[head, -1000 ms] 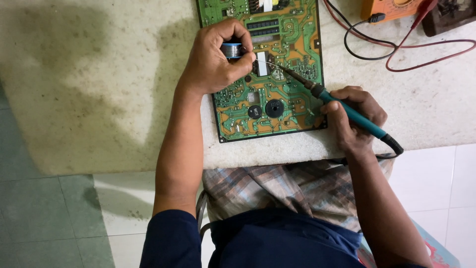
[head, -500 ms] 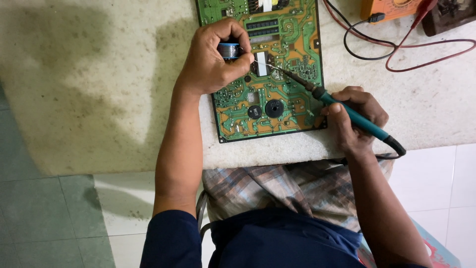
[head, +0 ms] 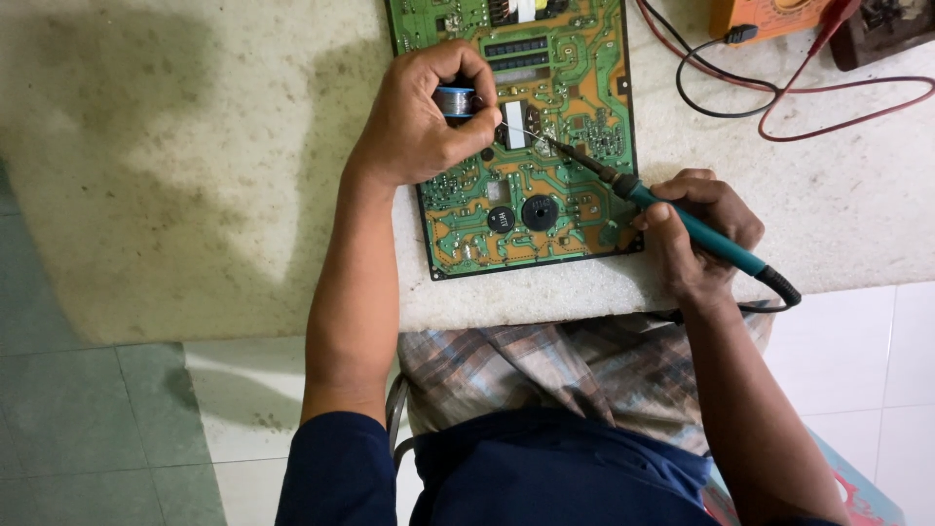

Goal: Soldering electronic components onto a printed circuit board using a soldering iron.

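Observation:
A green circuit board (head: 565, 209) lies on the pale stone worktop (head: 195, 146), its near edge close to the worktop's rim. My left hand (head: 414, 122) rests on the board's left side and grips a small spool of solder wire (head: 454, 100); a thin strand runs from it to the right. My right hand (head: 696, 229) holds a teal-handled soldering iron (head: 682, 222) like a pen. The iron's tip (head: 550, 143) meets the solder strand over the upper middle of the board.
At the top right stand an orange meter (head: 769, 15) and a dark box (head: 881, 29), with black and red leads (head: 779, 112) looped across the worktop. The iron's black cord (head: 779, 292) drops over the edge. Below are my checked cloth lap and tiled floor.
The iron's tip has crept slightly up and left on the board toward the solder strand. My left hand has stayed in place.

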